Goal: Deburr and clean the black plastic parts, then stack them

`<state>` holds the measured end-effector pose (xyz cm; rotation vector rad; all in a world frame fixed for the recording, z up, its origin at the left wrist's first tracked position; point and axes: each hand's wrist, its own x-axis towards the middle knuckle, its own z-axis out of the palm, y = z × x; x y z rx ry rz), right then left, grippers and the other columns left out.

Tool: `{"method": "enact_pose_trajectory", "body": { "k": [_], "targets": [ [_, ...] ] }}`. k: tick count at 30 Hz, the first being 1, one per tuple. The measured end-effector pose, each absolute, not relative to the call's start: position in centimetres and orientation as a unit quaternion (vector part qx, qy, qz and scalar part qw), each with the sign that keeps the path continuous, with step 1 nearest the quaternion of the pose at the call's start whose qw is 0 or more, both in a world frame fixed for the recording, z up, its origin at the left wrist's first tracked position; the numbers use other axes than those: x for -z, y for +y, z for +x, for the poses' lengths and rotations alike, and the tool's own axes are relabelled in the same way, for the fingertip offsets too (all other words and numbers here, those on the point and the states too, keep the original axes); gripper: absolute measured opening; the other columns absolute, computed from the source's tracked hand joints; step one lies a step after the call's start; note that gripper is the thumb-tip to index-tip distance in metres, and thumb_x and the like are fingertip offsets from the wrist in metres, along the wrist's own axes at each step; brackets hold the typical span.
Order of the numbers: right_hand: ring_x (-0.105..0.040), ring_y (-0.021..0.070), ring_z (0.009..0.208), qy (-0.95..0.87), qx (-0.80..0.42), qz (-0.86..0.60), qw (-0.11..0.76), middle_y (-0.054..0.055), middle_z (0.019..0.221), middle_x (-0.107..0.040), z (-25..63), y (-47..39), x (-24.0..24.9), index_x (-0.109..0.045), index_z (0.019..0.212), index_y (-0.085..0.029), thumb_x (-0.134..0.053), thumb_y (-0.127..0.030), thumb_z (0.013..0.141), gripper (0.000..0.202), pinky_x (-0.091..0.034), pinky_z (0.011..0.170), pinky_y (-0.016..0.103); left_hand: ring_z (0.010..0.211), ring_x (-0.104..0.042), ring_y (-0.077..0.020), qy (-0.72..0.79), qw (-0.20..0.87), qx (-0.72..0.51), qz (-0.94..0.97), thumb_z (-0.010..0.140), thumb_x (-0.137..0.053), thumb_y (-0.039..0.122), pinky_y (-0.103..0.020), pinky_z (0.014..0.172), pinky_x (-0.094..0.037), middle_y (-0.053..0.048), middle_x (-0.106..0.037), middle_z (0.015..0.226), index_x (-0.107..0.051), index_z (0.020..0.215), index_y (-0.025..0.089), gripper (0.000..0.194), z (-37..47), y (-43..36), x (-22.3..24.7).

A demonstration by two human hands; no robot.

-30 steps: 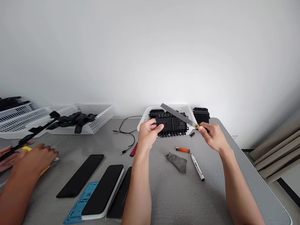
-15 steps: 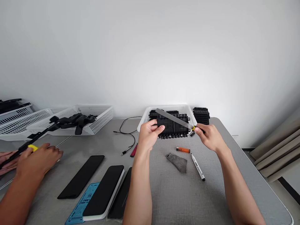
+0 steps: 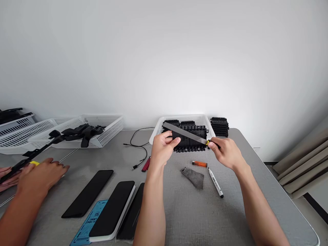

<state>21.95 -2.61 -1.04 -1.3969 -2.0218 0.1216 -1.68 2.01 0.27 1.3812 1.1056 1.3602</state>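
My left hand (image 3: pixel 164 147) is closed on the left end of a flat black plastic part (image 3: pixel 191 142) with a row of small knobs along its edges, held up in front of a white basket. In my right hand (image 3: pixel 227 152) is a flat metal file (image 3: pixel 184 132) with a yellow and black handle, gripped by that handle. The file's blade lies slantwise across the face of the part, its tip up and left above my left fingers. Fingers of both hands are wrapped; the left palm side is partly hidden.
Behind the part, the white basket (image 3: pixel 156 131) holds similar black parts, with a stack (image 3: pixel 219 127) beside it. A grey cloth (image 3: pixel 194 177), orange lighter (image 3: pixel 200 164) and marker (image 3: pixel 215 182) lie nearer. Phones (image 3: pixel 112 210) and a cable (image 3: pixel 138 146) lie left; another person's hand (image 3: pixel 42 176) works there.
My right hand has moved left and slightly down, sliding the file across the part so its tip reaches further left. My left hand and the part stay nearly still.
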Motion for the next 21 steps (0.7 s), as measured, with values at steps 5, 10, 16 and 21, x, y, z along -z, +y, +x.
{"method": "enact_pose_trajectory", "body": {
  "k": [5,10,16,21],
  "targets": [
    [-0.027,0.0137,0.048,-0.768,-0.039,-0.543,0.339,-0.002,0.054,-0.039,22.8,-2.1,1.2,-0.034,0.069,-0.022,-0.034,-0.053,0.101,0.045,-0.017,0.054,0.029,0.074,-0.070,-0.0225,0.444,0.448,-0.546,0.552,0.061,-0.082,0.033,-0.031,0.076,-0.054,-0.003,-0.073,0.066,-0.074,0.086,0.016,0.032,-2.0,2.1,-0.2],
    [-0.025,0.0134,0.048,-0.742,-0.054,-0.563,0.360,-0.003,0.051,-0.035,24.1,-2.2,1.1,-0.035,0.067,-0.022,-0.033,-0.056,0.101,0.048,-0.017,0.053,0.028,0.075,-0.070,-0.0233,0.465,0.429,-0.540,0.554,0.062,-0.080,0.032,-0.033,0.076,-0.054,-0.001,-0.071,0.060,-0.073,0.084,0.015,0.029,-1.9,2.4,-0.1],
    [-0.027,0.0129,0.048,-0.778,-0.035,-0.544,0.313,-0.002,0.054,-0.040,21.6,-2.8,1.0,-0.037,0.069,-0.022,-0.036,-0.049,0.101,0.042,-0.016,0.054,0.029,0.061,-0.064,-0.0188,0.475,0.399,-0.523,0.584,0.064,-0.074,0.029,-0.028,0.065,-0.049,0.002,-0.065,0.054,-0.066,0.069,0.017,0.015,-1.5,2.2,0.2],
    [-0.027,0.0132,0.048,-0.759,-0.041,-0.555,0.338,-0.003,0.052,-0.038,23.7,-1.9,1.2,-0.038,0.067,-0.022,-0.036,-0.053,0.101,0.045,-0.017,0.053,0.028,0.070,-0.068,-0.0212,0.452,0.439,-0.524,0.573,0.065,-0.073,0.029,-0.031,0.072,-0.051,0.000,-0.071,0.064,-0.070,0.082,0.017,0.021,-1.8,2.0,0.0]
  ]
}}
